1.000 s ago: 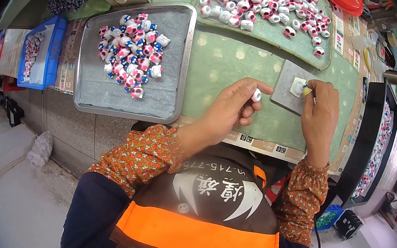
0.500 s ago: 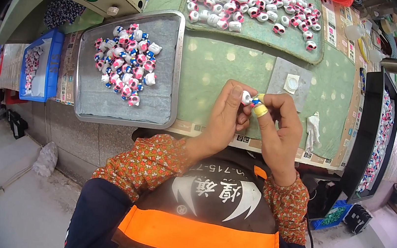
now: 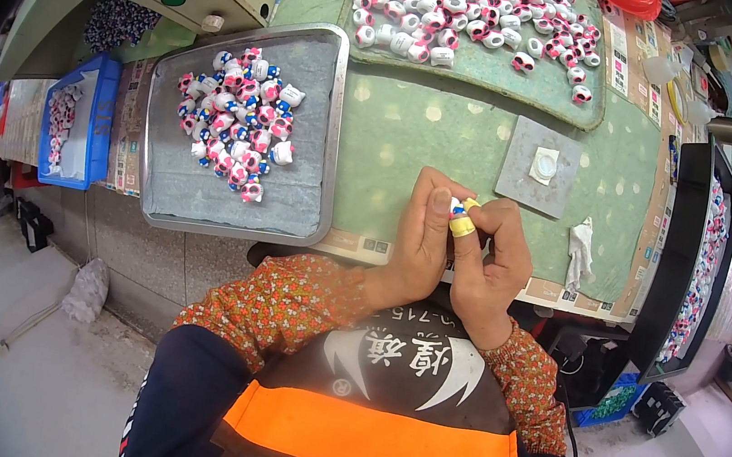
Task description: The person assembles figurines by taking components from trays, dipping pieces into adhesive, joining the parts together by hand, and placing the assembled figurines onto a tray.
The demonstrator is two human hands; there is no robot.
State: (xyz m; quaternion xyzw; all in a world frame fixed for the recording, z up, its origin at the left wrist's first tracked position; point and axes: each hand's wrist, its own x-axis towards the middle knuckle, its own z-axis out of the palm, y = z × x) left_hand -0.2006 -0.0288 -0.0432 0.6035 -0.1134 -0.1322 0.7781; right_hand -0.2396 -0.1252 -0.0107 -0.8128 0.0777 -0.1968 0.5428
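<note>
Fingertips of both hands are meeting over the near edge of the green mat (image 3: 413, 143), pinching one small white toy figure (image 3: 457, 208) between them. The left hand (image 3: 419, 240) is closing narrowly on it from the left, thumb upright, while the right hand (image 3: 491, 267), a yellow band (image 3: 462, 227) on one finger, is pressing in from the right; both are touching the piece, neither nearer than the other. Its long axis is too hidden to tell. The grey tray (image 3: 295, 211) of painted figures is lying well to the left, the grey pad (image 3: 523, 179) just beyond the hands.
</note>
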